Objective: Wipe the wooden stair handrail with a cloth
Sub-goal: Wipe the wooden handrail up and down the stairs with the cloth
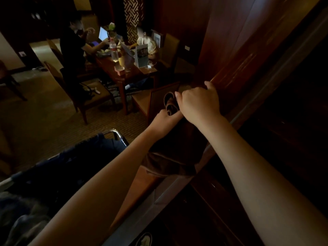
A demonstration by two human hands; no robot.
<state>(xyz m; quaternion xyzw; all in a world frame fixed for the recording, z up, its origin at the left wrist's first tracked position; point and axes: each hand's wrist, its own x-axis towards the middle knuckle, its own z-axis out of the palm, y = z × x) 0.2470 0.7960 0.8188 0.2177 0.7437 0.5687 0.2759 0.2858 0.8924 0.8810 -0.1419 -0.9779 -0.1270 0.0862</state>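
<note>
Head view, dim light: the brown cloth is draped over the dark wooden handrail, which slants up to the right. The left hand grips the cloth's bunched upper end with curled fingers, and the right hand pinches the same bunch just beside it. Beyond, two people sit at a worktop carrying a water bottle

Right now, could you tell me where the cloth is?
In the head view, the brown cloth is centre frame, draped over the wooden handrail, gripped by the left hand and right hand.
</note>
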